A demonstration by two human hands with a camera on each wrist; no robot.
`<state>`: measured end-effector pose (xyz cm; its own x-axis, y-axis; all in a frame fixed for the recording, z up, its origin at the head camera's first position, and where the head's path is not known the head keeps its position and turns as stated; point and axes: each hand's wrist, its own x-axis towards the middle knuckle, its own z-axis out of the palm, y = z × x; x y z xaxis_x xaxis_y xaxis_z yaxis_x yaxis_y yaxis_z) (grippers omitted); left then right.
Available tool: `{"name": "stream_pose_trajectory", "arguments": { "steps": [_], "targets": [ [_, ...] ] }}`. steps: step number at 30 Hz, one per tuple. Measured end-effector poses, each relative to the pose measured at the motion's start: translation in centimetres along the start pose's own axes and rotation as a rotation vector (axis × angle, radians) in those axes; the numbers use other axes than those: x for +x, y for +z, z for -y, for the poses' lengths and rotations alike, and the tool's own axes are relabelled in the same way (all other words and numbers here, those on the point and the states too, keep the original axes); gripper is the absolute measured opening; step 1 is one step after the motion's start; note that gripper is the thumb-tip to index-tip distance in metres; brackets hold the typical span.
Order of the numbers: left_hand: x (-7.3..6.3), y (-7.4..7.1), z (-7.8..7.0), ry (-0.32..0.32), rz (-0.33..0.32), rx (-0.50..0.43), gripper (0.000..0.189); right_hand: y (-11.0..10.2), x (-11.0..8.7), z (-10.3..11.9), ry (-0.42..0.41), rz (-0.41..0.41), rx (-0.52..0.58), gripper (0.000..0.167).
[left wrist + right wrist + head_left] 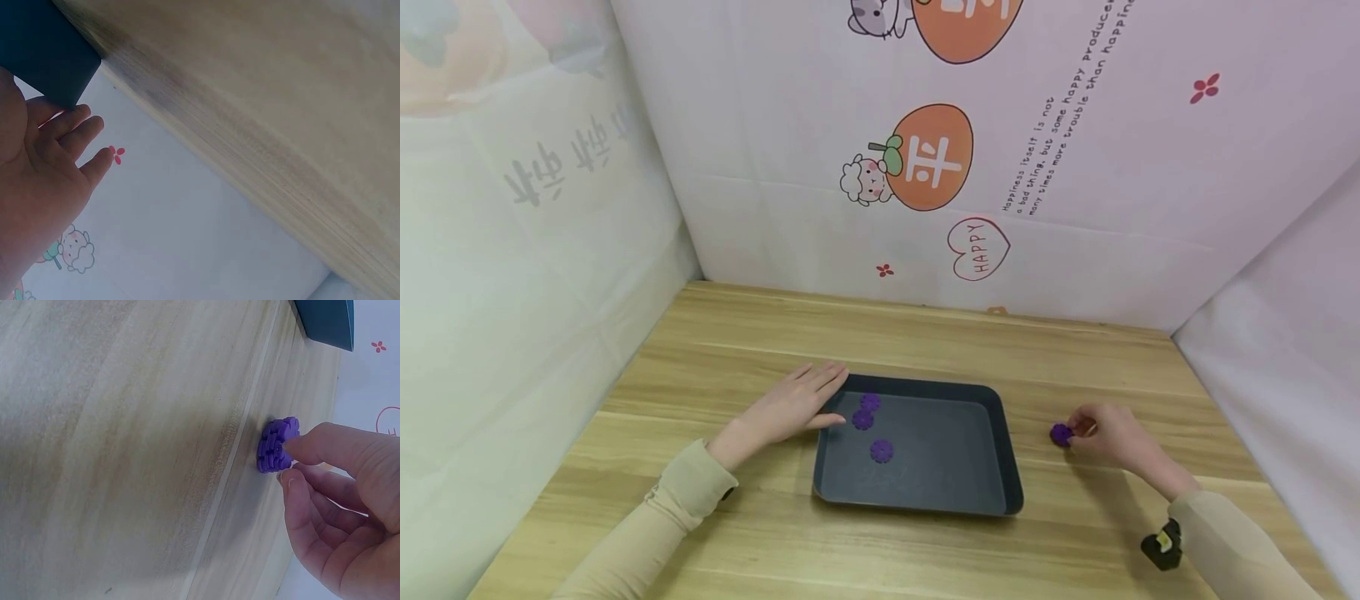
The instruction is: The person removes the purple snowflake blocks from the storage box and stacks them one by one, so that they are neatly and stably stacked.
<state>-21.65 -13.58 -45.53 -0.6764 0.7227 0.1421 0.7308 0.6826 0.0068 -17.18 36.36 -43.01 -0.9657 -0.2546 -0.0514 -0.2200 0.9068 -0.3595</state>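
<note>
A dark grey rectangular tray (940, 450) lies on the wooden table. Inside it, toward the left, are three flat purple notched discs (882, 451); two of them lie close together near the back. My left hand (801, 404) rests at the tray's back left corner, fingers extended along the rim and thumb reaching over the inside. In the left wrist view the fingertips (81, 112) touch the tray's corner. To the right of the tray, my right hand (1108, 433) pinches at a small stack of purple notched discs (275, 447) with thumb and finger.
Wood-grain table (760, 533) surrounds the tray, meeting a printed white sheet (775, 225) at the back. Plain white sheets hang at both sides. A dark device (1163, 546) is worn at the right wrist.
</note>
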Motion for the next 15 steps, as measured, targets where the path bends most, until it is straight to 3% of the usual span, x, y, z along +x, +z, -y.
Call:
{"name": "stream_pose_trajectory", "arguments": {
  "steps": [15],
  "targets": [
    [-0.09,-0.12,-0.05,-0.002,0.004,-0.011,0.075,-0.71,-0.32,0.44,-0.024,-0.056,0.008,0.014]
  ]
}}
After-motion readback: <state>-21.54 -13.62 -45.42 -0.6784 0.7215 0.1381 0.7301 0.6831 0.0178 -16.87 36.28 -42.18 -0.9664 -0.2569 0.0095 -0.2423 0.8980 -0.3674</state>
